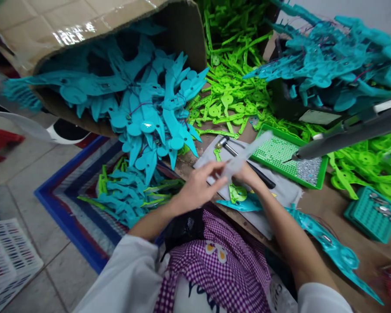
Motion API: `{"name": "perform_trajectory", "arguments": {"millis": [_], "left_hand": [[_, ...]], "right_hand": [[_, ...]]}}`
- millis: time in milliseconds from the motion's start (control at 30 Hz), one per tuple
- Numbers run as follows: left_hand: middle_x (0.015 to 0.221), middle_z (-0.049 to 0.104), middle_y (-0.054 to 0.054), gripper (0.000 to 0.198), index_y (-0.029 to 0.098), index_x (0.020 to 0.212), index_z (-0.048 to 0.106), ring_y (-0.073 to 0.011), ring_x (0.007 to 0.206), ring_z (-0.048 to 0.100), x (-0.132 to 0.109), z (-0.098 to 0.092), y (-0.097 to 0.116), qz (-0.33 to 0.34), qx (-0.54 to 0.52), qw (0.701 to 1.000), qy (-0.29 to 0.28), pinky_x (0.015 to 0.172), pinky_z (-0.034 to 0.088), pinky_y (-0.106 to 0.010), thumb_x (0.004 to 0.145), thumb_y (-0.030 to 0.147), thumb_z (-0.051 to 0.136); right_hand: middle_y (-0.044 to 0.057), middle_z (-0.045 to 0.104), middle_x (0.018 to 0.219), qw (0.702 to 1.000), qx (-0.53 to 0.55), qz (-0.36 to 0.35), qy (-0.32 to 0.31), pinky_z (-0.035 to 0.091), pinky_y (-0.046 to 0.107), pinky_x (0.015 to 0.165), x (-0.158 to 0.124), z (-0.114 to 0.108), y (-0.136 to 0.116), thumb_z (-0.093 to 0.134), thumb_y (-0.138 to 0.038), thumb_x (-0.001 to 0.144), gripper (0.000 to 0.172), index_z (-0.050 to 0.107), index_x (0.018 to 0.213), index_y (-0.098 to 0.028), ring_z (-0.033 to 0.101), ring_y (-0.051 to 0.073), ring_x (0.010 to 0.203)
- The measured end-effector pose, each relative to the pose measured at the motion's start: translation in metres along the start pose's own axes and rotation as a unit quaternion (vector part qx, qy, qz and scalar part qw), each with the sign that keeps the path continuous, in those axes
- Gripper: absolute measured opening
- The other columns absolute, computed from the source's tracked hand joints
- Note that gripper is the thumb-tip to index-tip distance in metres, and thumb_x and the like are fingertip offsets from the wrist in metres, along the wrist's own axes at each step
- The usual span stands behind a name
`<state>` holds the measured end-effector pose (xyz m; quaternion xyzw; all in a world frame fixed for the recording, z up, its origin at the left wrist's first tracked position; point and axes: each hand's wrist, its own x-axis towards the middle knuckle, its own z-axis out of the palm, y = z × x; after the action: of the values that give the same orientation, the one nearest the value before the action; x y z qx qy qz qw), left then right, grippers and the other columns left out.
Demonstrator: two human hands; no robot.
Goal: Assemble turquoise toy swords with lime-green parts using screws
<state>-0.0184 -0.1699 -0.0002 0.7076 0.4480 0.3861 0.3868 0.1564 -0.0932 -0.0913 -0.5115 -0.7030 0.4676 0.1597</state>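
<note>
A translucent whitish plastic piece, smeared by motion, is slanted up over the work cloth. My left hand has its thumb and fingers about the piece's lower end. Behind that piece is my right hand, its fingers mostly hidden. Just below the hands, a bright green part with a round disc rests against a turquoise plastic part. A hammer with a metal head and black handle lies on the grey cloth, partly covered by my hands.
A cardboard box spills turquoise parts at left. Green parts are heaped behind. A green tray holds small metal pieces under an electric screwdriver. A turquoise basket and a wired turquoise part lie at right.
</note>
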Motion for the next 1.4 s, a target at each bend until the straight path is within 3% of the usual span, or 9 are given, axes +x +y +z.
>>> {"name": "perform_trajectory", "arguments": {"millis": [100,167,267,367,567,767,933,1167,1400], "left_hand": [[0.090,0.065,-0.004,0.027,0.017,0.106,0.053,-0.0142,0.081,0.064,-0.054,0.018,-0.028,-0.169,-0.145,0.975,-0.003,0.074,0.052,-0.025,0.083,0.029,0.063],[0.093,0.064,-0.004,0.032,0.017,0.102,0.050,-0.0144,0.083,0.064,-0.066,0.027,-0.044,-0.239,-0.233,0.943,0.022,0.073,0.053,-0.025,0.080,0.032,0.068],[0.096,0.063,-0.003,0.049,0.020,0.104,0.042,-0.0137,0.077,0.065,-0.054,0.035,-0.059,-0.286,-0.331,0.896,0.076,0.070,0.056,-0.028,0.072,0.036,0.075],[0.091,0.063,0.000,0.063,0.021,0.111,0.038,-0.0119,0.072,0.065,-0.031,0.042,-0.065,-0.299,-0.356,0.879,0.105,0.069,0.056,-0.028,0.065,0.036,0.080],[0.080,0.058,0.005,0.062,0.019,0.109,0.041,-0.0097,0.066,0.064,-0.020,0.055,-0.066,-0.337,-0.336,0.876,0.073,0.065,0.056,-0.025,0.064,0.035,0.080],[0.075,0.055,0.008,0.060,0.019,0.112,0.041,-0.0090,0.062,0.063,-0.021,0.061,-0.071,-0.342,-0.313,0.882,0.088,0.063,0.057,-0.025,0.065,0.030,0.077],[0.073,0.051,0.009,0.088,0.022,0.142,0.023,-0.0072,0.055,0.059,-0.021,0.066,-0.075,-0.320,-0.273,0.902,0.096,0.061,0.056,-0.025,0.069,0.024,0.073],[0.072,0.053,0.007,0.096,0.025,0.151,0.010,-0.0082,0.054,0.059,-0.017,0.061,-0.084,-0.311,-0.204,0.928,0.031,0.058,0.054,-0.023,0.075,0.023,0.069],[0.067,0.057,0.006,0.094,0.019,0.151,0.012,-0.0115,0.053,0.060,-0.014,0.059,-0.083,-0.304,-0.153,0.940,0.008,0.057,0.053,-0.024,0.075,0.025,0.067]], "right_hand": [[-0.002,0.059,0.049,0.999,0.027,0.015,-0.015,0.040,0.022,0.052,0.001,0.001,0.002,0.061,-0.027,0.074,0.014,0.063,0.067,-0.015,0.056,0.012,0.048],[-0.002,0.059,0.050,0.998,0.055,0.033,-0.027,0.041,0.021,0.050,0.002,0.001,0.002,0.062,-0.028,0.074,0.013,0.062,0.071,-0.015,0.057,0.012,0.046],[-0.002,0.059,0.052,0.997,0.070,0.039,-0.024,0.041,0.021,0.049,0.001,0.002,0.002,0.063,-0.029,0.074,0.014,0.061,0.070,-0.016,0.058,0.012,0.046],[-0.003,0.058,0.050,0.998,0.058,0.029,-0.011,0.041,0.020,0.050,0.000,0.002,0.001,0.063,-0.029,0.074,0.015,0.062,0.071,-0.015,0.057,0.011,0.046],[-0.003,0.058,0.049,0.999,0.045,0.012,0.001,0.041,0.021,0.052,-0.001,0.003,0.002,0.062,-0.029,0.076,0.015,0.064,0.074,-0.014,0.057,0.011,0.046],[-0.002,0.060,0.051,1.000,0.018,-0.005,0.012,0.041,0.022,0.056,-0.001,0.003,0.003,0.061,-0.027,0.076,0.014,0.066,0.073,-0.014,0.057,0.011,0.049],[-0.002,0.060,0.052,1.000,0.008,-0.010,0.014,0.039,0.021,0.056,-0.002,0.004,0.003,0.060,-0.027,0.079,0.015,0.065,0.073,-0.014,0.056,0.010,0.050],[-0.001,0.060,0.053,0.999,-0.051,-0.018,0.012,0.036,0.022,0.059,-0.009,0.001,-0.006,0.055,-0.025,0.084,0.016,0.066,0.080,-0.015,0.055,0.012,0.055],[0.006,0.068,0.077,0.990,-0.129,-0.037,0.031,0.034,0.024,0.066,-0.012,0.004,-0.011,0.045,-0.026,0.091,0.025,0.066,0.083,-0.015,0.058,0.014,0.071]]}}
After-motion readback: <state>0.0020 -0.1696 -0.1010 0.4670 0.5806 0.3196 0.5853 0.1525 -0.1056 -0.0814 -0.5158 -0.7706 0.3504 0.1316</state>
